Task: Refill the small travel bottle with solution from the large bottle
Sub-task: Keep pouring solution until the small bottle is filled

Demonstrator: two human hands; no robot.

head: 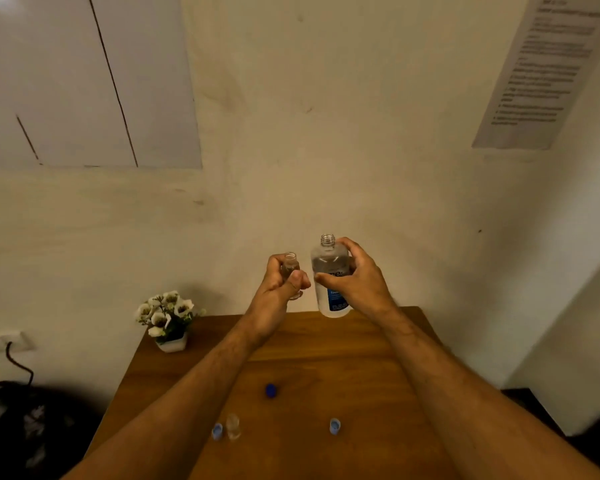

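Note:
My left hand [278, 289] grips a small clear travel bottle [290, 265], uncapped and upright, raised above the far end of the wooden table [326, 348]. Right beside it my right hand [357, 275] holds the large clear bottle [329, 271] with a blue label, also uncapped and roughly upright. The two bottle mouths stand a short gap apart, the large one slightly higher. Clear liquid shows in the large bottle.
On the table near me lie a dark blue cap [271, 390], a light blue cap [334, 426], another light blue cap [217, 431] and a second small clear bottle [233, 426]. A potted white flower [167, 317] stands at the far left corner. A dark bag [14, 431] sits left of the table.

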